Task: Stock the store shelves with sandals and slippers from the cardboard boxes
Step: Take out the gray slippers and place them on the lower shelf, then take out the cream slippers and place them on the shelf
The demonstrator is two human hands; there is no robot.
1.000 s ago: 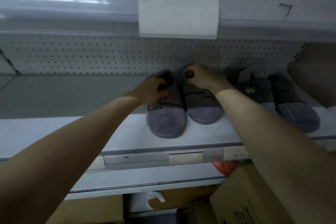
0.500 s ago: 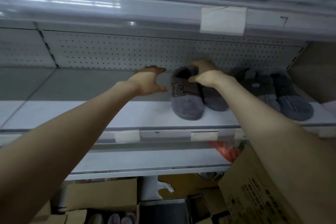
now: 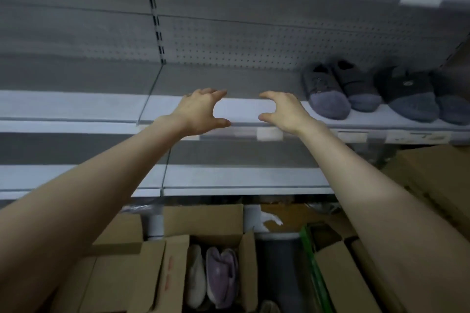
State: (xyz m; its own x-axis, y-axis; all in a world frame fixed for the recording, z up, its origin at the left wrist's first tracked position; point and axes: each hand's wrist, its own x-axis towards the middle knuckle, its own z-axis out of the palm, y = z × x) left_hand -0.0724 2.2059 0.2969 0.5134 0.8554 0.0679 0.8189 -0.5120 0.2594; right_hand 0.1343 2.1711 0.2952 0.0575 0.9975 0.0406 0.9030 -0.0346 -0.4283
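- Two pairs of grey slippers [image 3: 328, 90] stood on the middle shelf [image 3: 244, 112], toes toward its front edge, at the shelf's right end.
- Both hands hovered over the bare stretch of that shelf, left of the slippers and well apart from them: the left hand [image 3: 201, 112] and the right hand [image 3: 284, 113] faced each other with fingers spread and curled, holding nothing.
- More stock lay below the shelf: a pale and a lilac slipper [image 3: 221, 277] sat in an open cardboard box [image 3: 162, 272] on the floor.
- Judged from this, the step in hand was fetching the next pair. It would go best by bringing both hands down to the box, taking one slipper in each, and setting them just left of the placed pairs, toes matching that row.
- The rightmost slipper was cut off by the frame edge, the price tags along the shelf front were too blurred to read, and how many slippers remained in the box could not be seen.
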